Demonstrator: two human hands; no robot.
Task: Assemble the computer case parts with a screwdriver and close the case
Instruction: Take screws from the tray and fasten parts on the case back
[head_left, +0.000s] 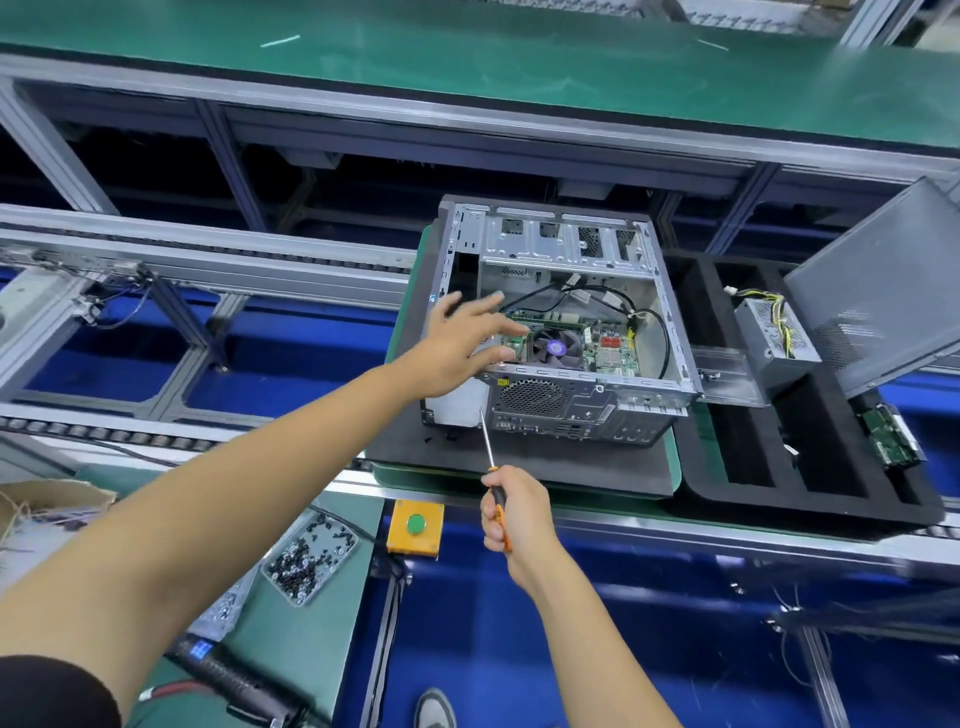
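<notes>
The open grey sheet-metal computer case (566, 322) lies on its side on a dark foam mat (519, 467) at centre frame, its green motherboard (571, 343) exposed. The left hand (462, 343), fingers spread and gripping nothing, reaches over its 9 o'clock edge. At 6 o'clock the right hand (514, 514) is closed round an orange-handled slim screwdriver (493, 478). Steady the frame before driving; the grey side panel (883, 291) and power supply box (779, 332) wait at 3 o'clock.

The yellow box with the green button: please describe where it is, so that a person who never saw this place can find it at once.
Start from the open computer case on the dark foam mat. Just below the mat's near edge, left of the right hand holding the screwdriver, sits the yellow box. Unlike the clear tray of dark screws on its left, it is bright yellow with one round green button on top.
</notes>
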